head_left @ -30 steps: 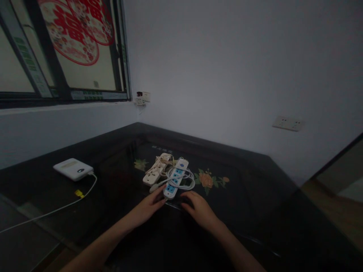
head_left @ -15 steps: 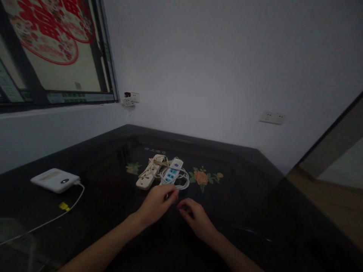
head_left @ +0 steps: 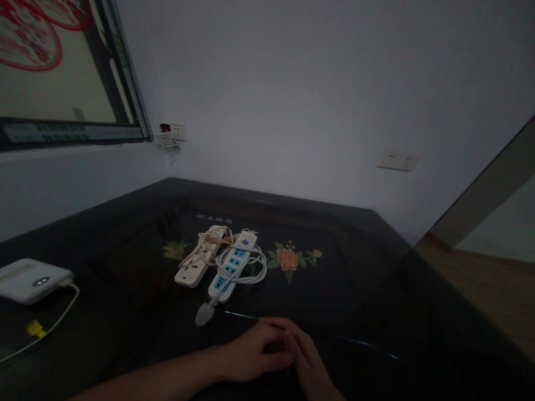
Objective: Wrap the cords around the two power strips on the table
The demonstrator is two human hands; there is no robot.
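My left hand (head_left: 254, 352) and my right hand (head_left: 304, 356) rest against each other at the near side of the dark table (head_left: 334, 312). The right fingers lie over the left fingertips, and both hands look closed with no object in them. Beyond them lies a white power strip with blue sockets (head_left: 229, 270), its pale cord (head_left: 259, 267) coiled around it. Its plug (head_left: 204, 314) sits at the strip's near end, apart from my hands. Beside it on the left is a cream power strip (head_left: 194, 271), wrapped in its own cord.
A white box-shaped device (head_left: 33, 281) stands at the table's left, with a white cable (head_left: 62, 317) bearing a yellow tag (head_left: 36, 328). Painted flowers (head_left: 288, 259) decorate the tabletop. Wall sockets (head_left: 397, 161) are on the wall behind, and a window (head_left: 62, 89) is at upper left.
My hands have left the white power strip, drawn back toward me and come together. The strip's plug now shows at its near end. The view has swung right.
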